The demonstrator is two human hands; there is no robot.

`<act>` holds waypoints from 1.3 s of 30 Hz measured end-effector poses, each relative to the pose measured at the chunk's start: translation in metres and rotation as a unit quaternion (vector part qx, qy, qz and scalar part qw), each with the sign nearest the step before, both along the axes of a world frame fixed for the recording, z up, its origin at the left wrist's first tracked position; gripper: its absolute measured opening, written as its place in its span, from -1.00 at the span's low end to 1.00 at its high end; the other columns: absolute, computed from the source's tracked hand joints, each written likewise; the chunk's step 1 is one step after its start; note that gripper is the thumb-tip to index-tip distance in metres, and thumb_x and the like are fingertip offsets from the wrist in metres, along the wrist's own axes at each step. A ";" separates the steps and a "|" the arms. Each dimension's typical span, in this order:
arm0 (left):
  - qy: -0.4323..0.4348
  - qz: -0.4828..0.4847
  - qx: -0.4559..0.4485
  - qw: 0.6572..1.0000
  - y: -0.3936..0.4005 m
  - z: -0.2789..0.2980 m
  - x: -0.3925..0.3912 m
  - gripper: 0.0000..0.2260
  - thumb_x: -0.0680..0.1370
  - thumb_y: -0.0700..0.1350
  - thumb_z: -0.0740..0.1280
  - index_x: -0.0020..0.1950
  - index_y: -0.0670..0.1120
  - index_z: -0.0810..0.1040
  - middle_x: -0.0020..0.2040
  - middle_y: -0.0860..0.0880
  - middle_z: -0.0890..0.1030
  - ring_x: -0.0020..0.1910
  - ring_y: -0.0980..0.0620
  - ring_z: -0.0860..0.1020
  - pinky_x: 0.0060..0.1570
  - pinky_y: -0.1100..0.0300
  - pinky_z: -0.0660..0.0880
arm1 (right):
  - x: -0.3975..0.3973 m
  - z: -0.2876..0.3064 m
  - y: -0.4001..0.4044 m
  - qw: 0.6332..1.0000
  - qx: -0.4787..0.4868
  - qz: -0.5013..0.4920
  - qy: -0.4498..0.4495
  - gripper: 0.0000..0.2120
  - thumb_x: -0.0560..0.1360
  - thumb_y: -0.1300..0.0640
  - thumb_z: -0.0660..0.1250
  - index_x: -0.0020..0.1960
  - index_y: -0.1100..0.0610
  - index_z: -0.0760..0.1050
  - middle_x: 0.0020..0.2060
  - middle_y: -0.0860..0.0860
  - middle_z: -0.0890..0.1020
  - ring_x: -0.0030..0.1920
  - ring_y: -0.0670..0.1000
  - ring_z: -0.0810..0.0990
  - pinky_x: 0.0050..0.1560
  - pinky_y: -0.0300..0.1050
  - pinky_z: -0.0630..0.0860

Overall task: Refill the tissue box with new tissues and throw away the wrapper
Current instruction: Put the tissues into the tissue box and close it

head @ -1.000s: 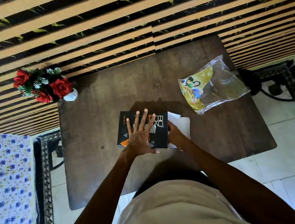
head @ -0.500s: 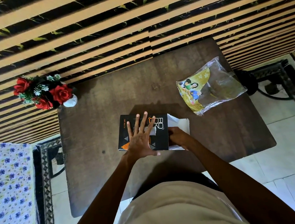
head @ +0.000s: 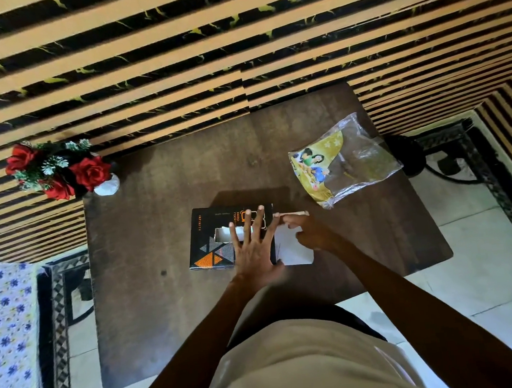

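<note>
One tissue box (head: 210, 238), left hand (head: 255, 249) spread flat atop; right hand (head: 311, 235) pinching flap (head: 290, 214); one wrapper (head: 343, 161).

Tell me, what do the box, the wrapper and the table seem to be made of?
Box: likely printed cardboard with a slight sheen; sharp folded edges, torn slot on top.
Wrapper: thin clear plastic film, glossy and crinkled, partly printed yellow.
Table: dark brown wood or laminate, matt and worn; which, I cannot tell.

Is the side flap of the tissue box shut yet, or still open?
Open. The white flap sticks out flat from the box's right end, with the right hand on it and the left hand pressing the top.
</note>
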State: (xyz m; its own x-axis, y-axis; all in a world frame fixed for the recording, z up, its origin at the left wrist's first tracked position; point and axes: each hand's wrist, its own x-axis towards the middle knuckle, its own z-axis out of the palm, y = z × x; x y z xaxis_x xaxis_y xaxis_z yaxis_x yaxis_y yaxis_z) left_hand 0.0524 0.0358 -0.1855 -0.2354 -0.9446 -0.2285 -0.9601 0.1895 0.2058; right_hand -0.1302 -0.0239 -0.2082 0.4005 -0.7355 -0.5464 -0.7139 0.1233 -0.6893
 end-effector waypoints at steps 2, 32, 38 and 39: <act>-0.009 0.000 -0.005 1.000 -0.004 0.002 -0.005 -0.11 0.26 0.23 0.42 0.53 0.14 0.14 0.59 -0.12 0.11 0.56 -0.26 0.08 0.41 -0.42 -0.01 | 0.002 -0.003 -0.001 0.999 -0.010 0.046 0.018 -0.62 0.54 0.44 0.21 0.36 0.41 0.35 0.31 0.31 0.47 0.32 0.24 0.46 0.24 -0.25 0.38; 0.377 0.516 0.082 0.765 -0.011 0.014 0.093 -0.36 0.39 0.31 0.35 0.30 -0.05 0.35 0.17 -0.13 0.55 0.12 -0.17 0.59 0.04 -0.16 0.61 | 0.076 0.020 0.023 0.924 0.117 -0.353 -0.090 -0.53 0.57 -0.16 0.16 0.46 -0.13 0.31 0.40 -0.02 0.41 0.40 0.08 0.40 0.37 -0.08 0.31; 0.450 0.537 0.104 0.705 -0.025 0.022 0.094 -0.63 0.55 0.12 0.29 0.26 -0.07 0.41 0.00 -0.01 0.58 -0.12 0.14 0.56 -0.31 0.34 0.49 | 0.083 0.018 -0.001 0.900 0.151 -0.372 -0.170 -0.32 0.39 -0.43 0.26 0.42 -0.15 0.35 0.36 -0.18 0.43 0.38 -0.08 0.38 0.49 0.04 0.20; 0.455 0.533 0.106 0.705 -0.031 0.023 0.093 -0.63 0.56 0.10 0.29 0.27 -0.07 0.41 -0.01 0.01 0.57 -0.11 0.13 0.56 -0.31 0.34 0.45 | 0.086 0.032 -0.009 0.909 0.109 -0.364 -0.172 -0.42 0.50 -0.26 0.27 0.45 -0.08 0.32 0.34 -0.17 0.40 0.35 -0.11 0.35 0.48 -0.06 0.17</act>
State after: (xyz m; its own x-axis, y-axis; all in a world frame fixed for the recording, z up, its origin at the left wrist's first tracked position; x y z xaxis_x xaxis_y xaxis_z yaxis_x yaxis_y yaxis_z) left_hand 0.1457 0.0045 -0.1624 0.4419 -0.6636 -0.6037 0.0142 -0.6677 0.7443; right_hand -0.0441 -0.0327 -0.1763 0.0256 -0.7627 -0.6463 -0.1353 0.6379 -0.7582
